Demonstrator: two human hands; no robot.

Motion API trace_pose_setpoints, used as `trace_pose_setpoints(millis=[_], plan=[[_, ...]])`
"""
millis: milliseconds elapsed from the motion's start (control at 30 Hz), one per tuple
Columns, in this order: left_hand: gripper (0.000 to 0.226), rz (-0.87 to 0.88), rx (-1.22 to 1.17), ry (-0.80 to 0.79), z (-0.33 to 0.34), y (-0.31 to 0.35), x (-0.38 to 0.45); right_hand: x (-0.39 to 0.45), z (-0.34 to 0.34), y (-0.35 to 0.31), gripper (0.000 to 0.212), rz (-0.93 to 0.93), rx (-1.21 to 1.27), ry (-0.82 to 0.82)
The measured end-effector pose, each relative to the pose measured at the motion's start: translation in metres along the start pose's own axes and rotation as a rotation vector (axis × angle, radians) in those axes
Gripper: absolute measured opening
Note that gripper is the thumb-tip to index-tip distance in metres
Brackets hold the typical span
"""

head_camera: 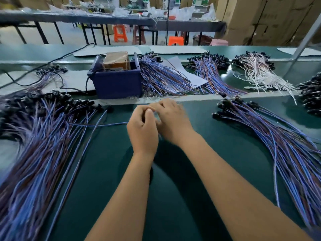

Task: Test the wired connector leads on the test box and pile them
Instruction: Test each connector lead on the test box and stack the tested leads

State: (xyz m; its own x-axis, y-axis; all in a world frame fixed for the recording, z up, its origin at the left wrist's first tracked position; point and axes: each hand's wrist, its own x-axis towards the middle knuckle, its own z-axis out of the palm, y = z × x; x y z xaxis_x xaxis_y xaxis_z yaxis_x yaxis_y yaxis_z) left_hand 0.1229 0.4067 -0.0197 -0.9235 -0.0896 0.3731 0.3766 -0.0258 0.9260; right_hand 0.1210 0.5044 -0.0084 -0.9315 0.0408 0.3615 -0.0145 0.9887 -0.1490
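Two hands meet mid-bench in the head view. Left hand [142, 130] curled, fingers pinching the end of one lead [97, 124] whose wire runs off leftward from the grip. Right hand [171, 119] blurred, fingers curled against the left; cannot tell what it clamps. Test box [116, 80] lies just beyond the grip; big left pile [38, 136] beside it, right pile [278, 141] well off to the other side. Judgement: separate and straighten the bare ends before presenting them to the box; keep the trailing wire free of the left pile to avoid snagging.
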Motion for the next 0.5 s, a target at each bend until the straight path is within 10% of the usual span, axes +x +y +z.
trace_pose_setpoints(millis=[500], plan=[[0.022,-0.202,0.690,-0.088,-0.046,-0.027,0.049,0.020,0.045,-0.065,0.021,0.085,-0.013,-0.047]])
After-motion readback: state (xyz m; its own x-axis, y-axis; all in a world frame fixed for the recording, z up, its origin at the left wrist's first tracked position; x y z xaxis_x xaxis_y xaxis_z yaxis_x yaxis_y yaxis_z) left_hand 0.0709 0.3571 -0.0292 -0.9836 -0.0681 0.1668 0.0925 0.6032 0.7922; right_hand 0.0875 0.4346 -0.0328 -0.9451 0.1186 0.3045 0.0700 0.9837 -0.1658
